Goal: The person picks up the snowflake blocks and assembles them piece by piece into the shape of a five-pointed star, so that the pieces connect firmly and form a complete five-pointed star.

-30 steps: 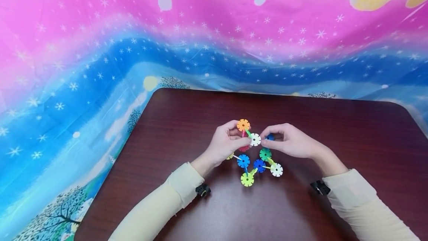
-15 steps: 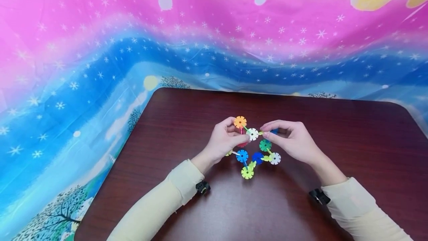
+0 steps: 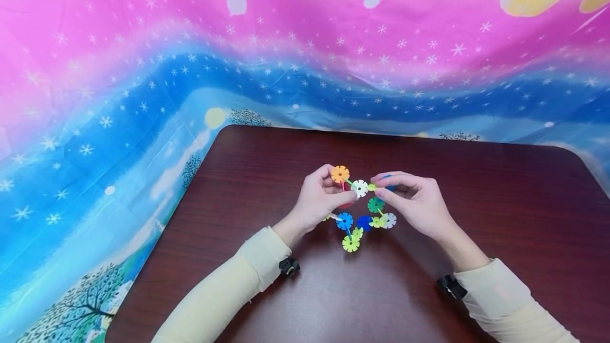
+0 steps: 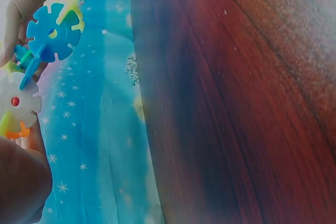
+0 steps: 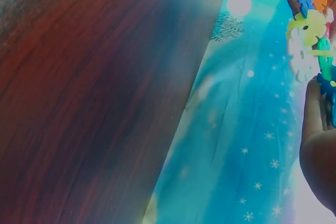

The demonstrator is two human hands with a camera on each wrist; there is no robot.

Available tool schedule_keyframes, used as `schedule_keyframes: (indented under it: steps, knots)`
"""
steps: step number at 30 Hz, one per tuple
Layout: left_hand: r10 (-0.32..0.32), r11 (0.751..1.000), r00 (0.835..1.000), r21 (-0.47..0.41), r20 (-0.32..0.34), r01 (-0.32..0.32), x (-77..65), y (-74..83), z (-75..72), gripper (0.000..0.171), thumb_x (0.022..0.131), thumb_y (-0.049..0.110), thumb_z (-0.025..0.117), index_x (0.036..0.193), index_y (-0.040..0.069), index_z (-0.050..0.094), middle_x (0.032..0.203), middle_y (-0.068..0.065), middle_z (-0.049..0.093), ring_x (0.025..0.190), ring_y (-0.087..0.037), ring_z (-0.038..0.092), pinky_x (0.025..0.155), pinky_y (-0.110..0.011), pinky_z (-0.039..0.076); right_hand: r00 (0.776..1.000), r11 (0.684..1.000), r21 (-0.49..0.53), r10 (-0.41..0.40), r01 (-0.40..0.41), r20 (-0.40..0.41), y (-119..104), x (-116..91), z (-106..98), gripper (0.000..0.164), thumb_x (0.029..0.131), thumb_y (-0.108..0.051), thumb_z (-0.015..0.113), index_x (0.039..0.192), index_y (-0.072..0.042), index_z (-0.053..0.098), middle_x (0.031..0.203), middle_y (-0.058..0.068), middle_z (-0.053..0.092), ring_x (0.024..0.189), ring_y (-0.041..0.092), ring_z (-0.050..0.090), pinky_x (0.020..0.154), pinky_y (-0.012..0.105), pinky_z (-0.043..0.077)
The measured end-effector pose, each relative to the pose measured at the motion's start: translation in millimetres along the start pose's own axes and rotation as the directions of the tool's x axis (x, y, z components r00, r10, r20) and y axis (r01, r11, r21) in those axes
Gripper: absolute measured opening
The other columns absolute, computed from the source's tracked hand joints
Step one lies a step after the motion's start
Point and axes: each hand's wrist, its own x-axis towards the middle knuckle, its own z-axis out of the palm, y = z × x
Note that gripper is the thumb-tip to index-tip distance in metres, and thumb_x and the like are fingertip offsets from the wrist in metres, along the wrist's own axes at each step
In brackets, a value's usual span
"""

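Notched plastic snowflake discs are joined edge to edge into a loop held above the table. My left hand (image 3: 316,197) grips its left side, thumb against a white disc (image 3: 360,188), with an orange disc (image 3: 340,174) above. My right hand (image 3: 414,200) pinches the yellow-green disc (image 3: 372,187) beside that white one; its fingers partly hide a blue disc. Below hang a light blue disc (image 3: 344,221), a lower yellow-green disc (image 3: 350,243), a green disc (image 3: 376,204) and a second white disc (image 3: 389,220). Parts of the loop show at the edges of both wrist views.
The dark brown wooden table (image 3: 476,200) extends under both arms. Behind it hangs a pink and blue cloth (image 3: 305,57) printed with snowflakes. Black straps with small devices are worn at both cuffs.
The loop has risen slightly and shifted a little left. My right hand has turned, and the yellow-green disc beside the white one has come into sight at its fingertips.
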Motion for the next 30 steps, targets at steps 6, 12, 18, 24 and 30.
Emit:
schedule_keyframes:
  steps: [6, 12, 18, 24, 30]
  knots:
    - [0.056, 0.998, 0.998, 0.014, 0.001, -0.056, -1.0, -0.9, -0.1, 0.036, 0.085, -0.001, 0.083, 0.108, 0.006, 0.057, 0.095, -0.011, 0.072, 0.083, -0.02, 0.074, 0.079, -0.039, 0.062, 0.999, 1.0, 0.005, -0.023, 0.023, -0.026, -1, 0, 0, 0.018, 0.092, 0.002, 0.077, 0.109, -0.003, 0.079, 0.115, 0.01, 0.073, 0.09, 0.02, 0.075, 0.078, 0.029, 0.061]
    - [0.072, 0.997, 0.997, 0.03, 0.009, -0.072, -1.7, -0.6, 1.2, 0.036, 0.084, -0.002, 0.083, 0.108, 0.006, 0.057, 0.096, -0.01, 0.073, 0.083, -0.018, 0.074, 0.08, -0.038, 0.062, 0.999, 1.0, 0.009, -0.004, 0.004, -0.036, 0, -2, 2, 0.019, 0.091, 0.001, 0.078, 0.11, -0.003, 0.079, 0.116, 0.012, 0.073, 0.091, 0.024, 0.076, 0.078, 0.03, 0.061]
    - [0.065, 0.996, 0.998, 0.056, 0.008, -0.065, -3.6, 0.5, 3.2, 0.035, 0.085, 0.002, 0.084, 0.11, 0.006, 0.059, 0.097, -0.011, 0.074, 0.087, -0.023, 0.076, 0.08, -0.039, 0.062, 0.999, 1.0, 0.014, 0.0, 0.001, -0.043, -3, -3, 7, 0.02, 0.091, 0.001, 0.078, 0.111, -0.003, 0.079, 0.116, 0.012, 0.074, 0.086, 0.023, 0.076, 0.074, 0.033, 0.062]
    - [0.024, 0.997, 1.0, 0.079, 0.017, -0.026, -5.4, 1.1, 2.5, 0.035, 0.085, 0.003, 0.085, 0.111, 0.006, 0.061, 0.097, -0.011, 0.075, 0.088, -0.024, 0.076, 0.079, -0.038, 0.062, 1.0, 1.0, 0.009, 0.003, -0.003, 0.02, -7, -3, 4, 0.018, 0.094, -0.002, 0.076, 0.112, -0.002, 0.077, 0.118, 0.011, 0.073, 0.092, 0.02, 0.075, 0.074, 0.036, 0.062]
    - [0.031, 0.979, 0.992, 0.197, 0.122, -0.055, -3.6, 2.8, 1.4, 0.034, 0.083, 0.004, 0.086, 0.106, 0.006, 0.061, 0.091, -0.008, 0.073, 0.081, -0.02, 0.075, 0.077, -0.034, 0.062, 0.999, 0.98, -0.199, -0.003, 0.013, 0.05, -24, 12, -4, 0.02, 0.1, -0.012, 0.072, 0.12, -0.013, 0.075, 0.116, 0.001, 0.072, 0.099, 0.015, 0.072, 0.083, 0.023, 0.058]
